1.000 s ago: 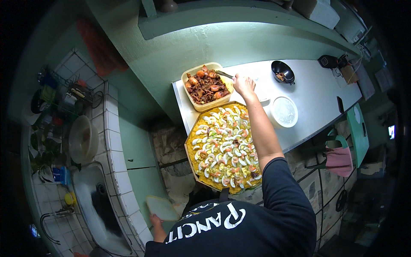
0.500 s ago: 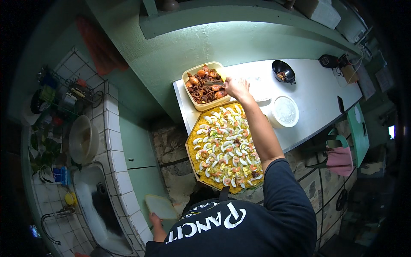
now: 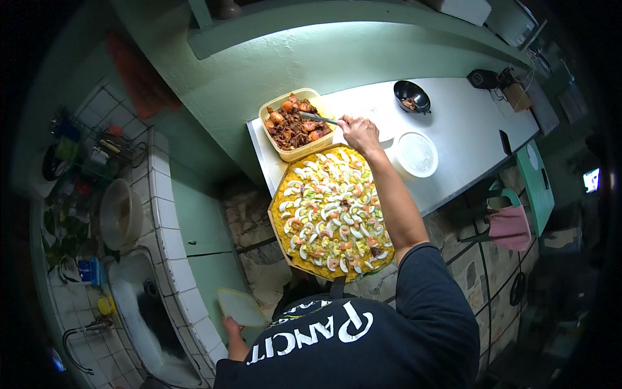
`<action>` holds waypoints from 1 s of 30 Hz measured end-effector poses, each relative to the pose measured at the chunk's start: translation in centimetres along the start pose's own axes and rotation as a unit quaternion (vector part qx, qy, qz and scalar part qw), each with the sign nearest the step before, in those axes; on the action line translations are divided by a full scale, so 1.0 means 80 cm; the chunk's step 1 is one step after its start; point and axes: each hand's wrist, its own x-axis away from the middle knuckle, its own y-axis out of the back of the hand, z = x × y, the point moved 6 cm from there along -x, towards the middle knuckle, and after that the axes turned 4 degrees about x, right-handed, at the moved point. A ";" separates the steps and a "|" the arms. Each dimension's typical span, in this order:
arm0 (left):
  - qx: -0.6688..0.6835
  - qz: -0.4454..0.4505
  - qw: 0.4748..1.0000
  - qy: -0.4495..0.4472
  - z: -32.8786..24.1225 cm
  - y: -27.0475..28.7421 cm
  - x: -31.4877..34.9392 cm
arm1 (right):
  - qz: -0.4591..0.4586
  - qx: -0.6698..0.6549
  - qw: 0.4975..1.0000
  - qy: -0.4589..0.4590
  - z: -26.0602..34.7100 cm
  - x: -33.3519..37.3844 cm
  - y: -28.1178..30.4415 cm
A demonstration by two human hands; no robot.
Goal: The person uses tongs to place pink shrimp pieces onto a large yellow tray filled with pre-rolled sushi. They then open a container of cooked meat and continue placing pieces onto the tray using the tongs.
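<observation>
My right hand (image 3: 361,133) is closed around the handle of a long metal utensil (image 3: 316,118), whose tip is over the food in a cream plastic tub (image 3: 297,155). The tub holds dark reddish-brown strips (image 3: 289,131) and rounded orange pieces. Just in front sits a large octagonal tray (image 3: 274,228) of yellow noodles (image 3: 282,194), topped with egg slices, shrimp and bits of green. Part of it passes beneath my right forearm. Down at the lower left, my left hand (image 3: 233,328) grips the edge of a pale translucent lid (image 3: 241,308), held low beside my body.
On the white table (image 3: 463,152) stand a round white-lidded tub (image 3: 416,155) and a black bowl (image 3: 412,97) with some food in it. A dark phone-like slab (image 3: 505,142) lies near the right edge. A tiled counter with a sink (image 3: 139,311) runs along the left.
The view has shifted slightly, so the table's things appear further left. My right hand has drawn the utensil back a little, and more of its shaft shows. The lid stays in my left hand.
</observation>
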 end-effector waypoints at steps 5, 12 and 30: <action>0.053 -0.004 0.998 -0.025 0.009 0.001 0.011 | -0.021 -0.137 0.990 0.027 -0.037 0.099 0.035; -0.148 -0.022 0.983 -0.103 -0.002 -0.014 0.032 | 0.029 -0.215 0.970 -0.112 -0.126 0.216 -0.032; -0.098 -0.012 0.995 -0.014 -0.002 -0.017 0.035 | -0.068 -0.141 0.988 0.017 -0.072 0.153 0.008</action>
